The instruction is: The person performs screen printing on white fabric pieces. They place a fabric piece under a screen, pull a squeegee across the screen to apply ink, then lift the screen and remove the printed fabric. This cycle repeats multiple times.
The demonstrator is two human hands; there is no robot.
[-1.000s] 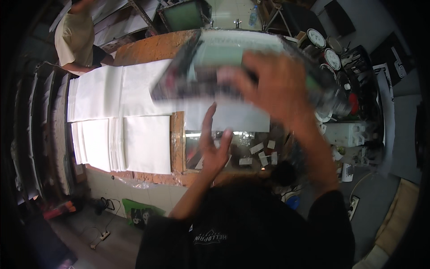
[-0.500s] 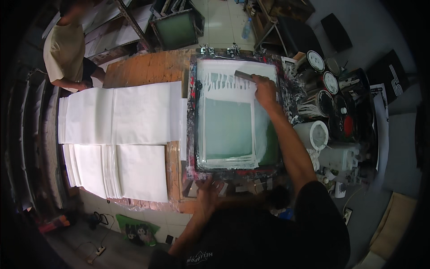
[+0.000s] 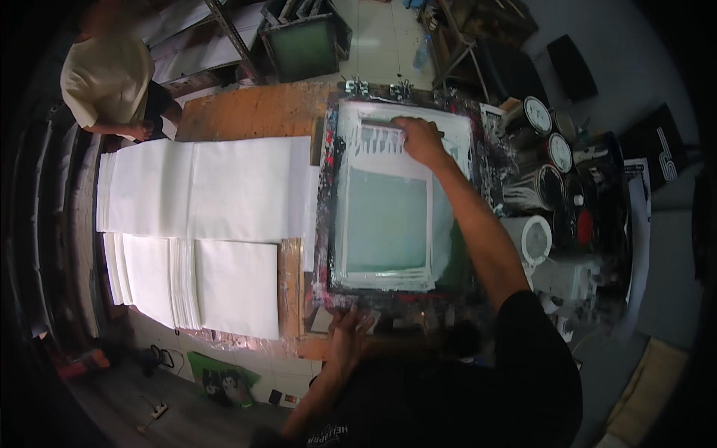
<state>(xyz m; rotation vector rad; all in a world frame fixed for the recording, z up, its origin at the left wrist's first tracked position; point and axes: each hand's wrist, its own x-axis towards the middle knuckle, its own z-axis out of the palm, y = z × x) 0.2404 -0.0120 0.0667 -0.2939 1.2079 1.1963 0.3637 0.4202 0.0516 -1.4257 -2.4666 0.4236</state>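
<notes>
A screen printing frame (image 3: 327, 194) lies on the wooden table, its mesh greenish in the middle with white ink around it. White ink streaks run down from its far end. There my right hand (image 3: 424, 142) is closed around a squeegee (image 3: 381, 124), which lies crosswise on the mesh. Its blade edge is hidden against the ink. At the frame's near edge is my left hand (image 3: 349, 332), its bent fingers closed at the rim. Part of its grip is hidden. Hinge clamps (image 3: 401, 90) stand along the far edge.
Stacks of white sheets or bags (image 3: 239, 187) cover the table's left side. Ink cans (image 3: 536, 116) and a white tub (image 3: 534, 239) crowd the right. Another person (image 3: 108, 78) stands at the far left. Spare screens (image 3: 302, 48) lean behind the table.
My right hand has drawn the squeegee slightly left along the far end of the mesh. The left hand stays at the near edge. The view has shifted a little.
</notes>
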